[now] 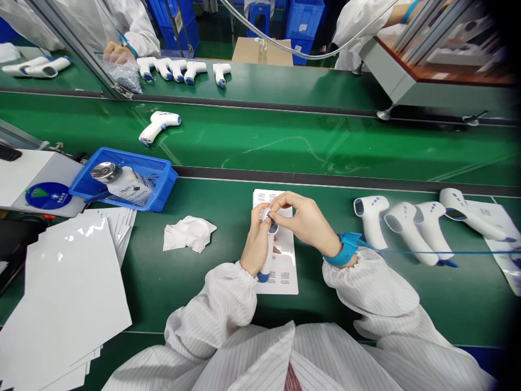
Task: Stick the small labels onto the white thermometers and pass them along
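Note:
My left hand is closed around a white infrared thermometer with a blue handle end, its handle pointing toward me. My right hand, with a blue wrist strap, reaches in from the right. Its thumb and fingertips pinch at the thermometer's head; what they hold there is too small and covered to make out. Under both hands lies a white printed sheet with text and pictures. To the right, several more thermometers lie on the green table.
A crumpled white cloth lies left of the sheet. Beyond it stands a blue bin holding a metal-topped bottle. White sheets are stacked at left. One thermometer rests on the green belt. Across it, other people work.

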`<state>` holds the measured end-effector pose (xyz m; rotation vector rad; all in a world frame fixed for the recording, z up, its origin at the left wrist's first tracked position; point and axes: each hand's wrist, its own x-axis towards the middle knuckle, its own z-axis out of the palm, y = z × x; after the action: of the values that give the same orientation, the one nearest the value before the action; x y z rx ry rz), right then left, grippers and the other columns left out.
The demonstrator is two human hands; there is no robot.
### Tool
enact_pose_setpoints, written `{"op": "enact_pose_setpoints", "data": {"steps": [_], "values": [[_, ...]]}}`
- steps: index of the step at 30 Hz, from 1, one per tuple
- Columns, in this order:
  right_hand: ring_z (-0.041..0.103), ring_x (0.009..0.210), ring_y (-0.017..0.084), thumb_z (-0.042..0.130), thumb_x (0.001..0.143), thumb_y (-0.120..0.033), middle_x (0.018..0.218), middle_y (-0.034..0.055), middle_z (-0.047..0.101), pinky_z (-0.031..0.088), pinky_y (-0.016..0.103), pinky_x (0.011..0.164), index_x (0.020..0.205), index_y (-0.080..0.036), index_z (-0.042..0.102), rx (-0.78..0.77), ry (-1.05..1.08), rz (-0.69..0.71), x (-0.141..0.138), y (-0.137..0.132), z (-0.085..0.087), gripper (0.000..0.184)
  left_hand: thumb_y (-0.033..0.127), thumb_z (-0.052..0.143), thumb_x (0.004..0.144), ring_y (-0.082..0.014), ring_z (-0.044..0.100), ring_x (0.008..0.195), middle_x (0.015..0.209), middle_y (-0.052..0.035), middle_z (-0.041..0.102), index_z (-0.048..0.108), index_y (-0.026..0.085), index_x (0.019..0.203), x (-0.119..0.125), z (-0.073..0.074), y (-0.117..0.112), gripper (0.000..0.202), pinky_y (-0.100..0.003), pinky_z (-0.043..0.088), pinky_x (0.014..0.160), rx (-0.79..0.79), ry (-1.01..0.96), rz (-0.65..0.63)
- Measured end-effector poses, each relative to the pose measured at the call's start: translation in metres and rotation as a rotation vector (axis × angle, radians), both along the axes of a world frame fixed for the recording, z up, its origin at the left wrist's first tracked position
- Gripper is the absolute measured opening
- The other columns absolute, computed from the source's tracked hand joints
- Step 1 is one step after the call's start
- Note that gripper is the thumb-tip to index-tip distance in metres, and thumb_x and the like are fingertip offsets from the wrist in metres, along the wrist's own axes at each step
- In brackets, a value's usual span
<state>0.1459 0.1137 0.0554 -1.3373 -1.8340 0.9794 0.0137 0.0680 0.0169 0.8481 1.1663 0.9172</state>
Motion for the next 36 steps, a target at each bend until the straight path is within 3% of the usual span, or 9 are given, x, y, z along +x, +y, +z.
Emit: {"op": "enact_pose_setpoints", "data": {"steps": [7,17,21,24,28,30,32,34,36], "values": [[0.063,0.087,0.018,0.058,0.088,-0.041,0.096,0.0038,0.066,0.051,0.035,0.081,0.091,-0.021,0.061,-0.253,0.308,-0.081,0.007,-0.011,-0.008,0.021,0.038,0.038,0.096,-0.0188,0.059,0.092,0.125,-0.0046,0.047,0.041,0.034,0.124,-0.004,0.018,-0.002,0.029,-0.026,0.056,0.058,0.075,0.025,0.061],[0.063,0.082,0.016,0.065,0.082,-0.024,0.086,0.0021,0.064,0.052,0.031,0.074,0.074,-0.021,0.060,-0.011,0.218,-0.072,-0.003,-0.031,0.020,0.010,0.029,0.039,0.097,-0.0201,0.053,0.107,0.127,-0.0062,0.050,0.037,0.031,0.130,-0.010,0.029,-0.011,0.033,-0.037,0.045,0.091,0.362,0.339,0.092],[0.068,0.071,0.016,0.065,0.083,-0.028,0.076,-0.0016,0.068,0.053,0.029,0.065,0.089,-0.023,0.053,-0.093,0.185,-0.093,-0.009,-0.041,0.024,0.014,0.025,0.040,0.096,-0.0193,0.056,0.102,0.125,-0.0068,0.051,0.037,0.029,0.130,-0.012,0.031,-0.012,0.034,-0.036,0.046,0.088,0.369,0.358,0.102],[0.069,0.066,0.016,0.066,0.081,-0.029,0.074,-0.0040,0.069,0.053,0.028,0.062,0.096,-0.025,0.046,-0.234,0.311,-0.059,-0.011,-0.040,0.024,0.025,0.026,0.040,0.096,-0.0177,0.057,0.095,0.117,-0.0053,0.053,0.038,0.029,0.128,-0.013,0.033,-0.012,0.033,-0.033,0.047,0.082,0.342,0.330,0.109],[0.063,0.051,0.014,0.066,0.081,-0.036,0.062,-0.0062,0.064,0.051,0.028,0.053,0.095,-0.024,0.043,-0.486,0.484,0.023,-0.008,-0.033,0.026,0.029,0.035,0.038,0.097,-0.0118,0.055,0.068,0.095,-0.0010,0.054,0.038,0.032,0.128,-0.017,0.035,-0.009,0.031,-0.029,0.049,0.065,0.210,0.173,0.078],[0.062,0.055,0.014,0.063,0.083,-0.038,0.066,-0.0041,0.064,0.051,0.028,0.054,0.095,-0.023,0.046,-0.401,0.430,-0.019,-0.006,-0.031,0.026,0.026,0.036,0.041,0.095,-0.0098,0.050,0.057,0.088,0.0005,0.051,0.035,0.033,0.129,-0.020,0.038,-0.007,0.035,-0.026,0.047,0.054,0.115,0.023,0.033],[0.064,0.076,0.016,0.067,0.080,-0.034,0.085,0.0009,0.065,0.053,0.031,0.066,0.097,-0.023,0.051,-0.166,0.322,-0.092,-0.008,-0.030,0.025,0.026,0.031,0.050,0.090,-0.0092,0.050,0.056,0.087,0.0010,0.050,0.033,0.033,0.130,-0.021,0.042,-0.007,0.043,-0.025,0.047,0.050,0.062,-0.103,-0.013],[0.060,0.096,0.019,0.074,0.074,-0.028,0.103,0.0032,0.062,0.051,0.034,0.080,0.098,-0.024,0.055,0.063,0.202,-0.108,-0.011,-0.029,0.024,0.031,0.017,0.058,0.082,-0.0082,0.051,0.058,0.090,0.0012,0.050,0.031,0.034,0.131,-0.021,0.046,-0.008,0.058,-0.024,0.047,0.052,0.054,-0.153,-0.051],[0.059,0.097,0.019,0.075,0.074,-0.023,0.102,0.0027,0.062,0.049,0.035,0.084,0.096,-0.024,0.059,0.198,0.131,-0.081,-0.014,-0.028,0.023,0.027,0.005,0.057,0.073,-0.0064,0.049,0.055,0.090,0.0021,0.049,0.030,0.034,0.132,-0.019,0.050,-0.011,0.071,-0.022,0.045,0.051,0.058,-0.139,-0.068]]}}
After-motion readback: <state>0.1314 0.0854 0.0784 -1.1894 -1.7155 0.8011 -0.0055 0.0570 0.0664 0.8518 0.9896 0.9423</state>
